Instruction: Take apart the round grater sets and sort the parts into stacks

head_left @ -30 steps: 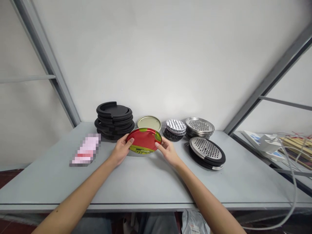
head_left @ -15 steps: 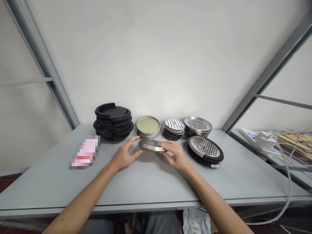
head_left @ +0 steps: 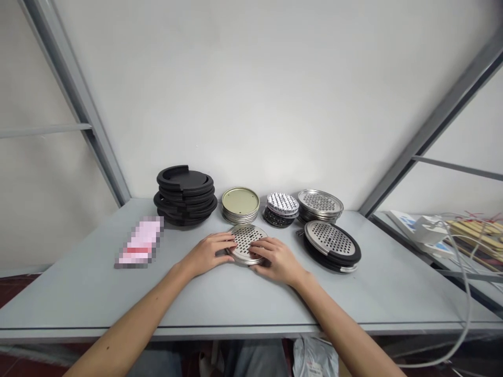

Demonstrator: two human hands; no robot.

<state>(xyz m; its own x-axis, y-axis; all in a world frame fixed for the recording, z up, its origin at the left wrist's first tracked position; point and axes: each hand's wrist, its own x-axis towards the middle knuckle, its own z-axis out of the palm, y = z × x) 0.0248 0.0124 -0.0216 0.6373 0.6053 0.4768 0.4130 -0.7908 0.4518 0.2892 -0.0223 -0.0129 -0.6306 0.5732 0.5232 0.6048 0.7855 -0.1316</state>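
Note:
A round perforated metal disc (head_left: pixel 244 246) lies at the middle of the table, its holed face up. My left hand (head_left: pixel 208 252) grips its left edge, fingertips on the top and thumb at the near rim. On the right side, my right hand (head_left: pixel 277 257) is closed on the disc, its fingers curled over the top face. The underside of the disc is hidden. Just behind it are a stack of gold-coloured round lids (head_left: pixel 240 201) and a stack of smaller spiked grater discs (head_left: pixel 282 203).
Black ring-shaped bases (head_left: pixel 184 196) are piled at the back left, near a blurred pink item (head_left: pixel 138 243). At the right are stacked perforated metal discs (head_left: pixel 320 203) and a black-rimmed perforated disc (head_left: pixel 332 242). A white cable (head_left: pixel 467 298) hangs past the table's right end.
The disc has come down from a tilted, raised position to lie flatter and nearer me. My left hand has moved right onto its edge; the right hand still holds it.

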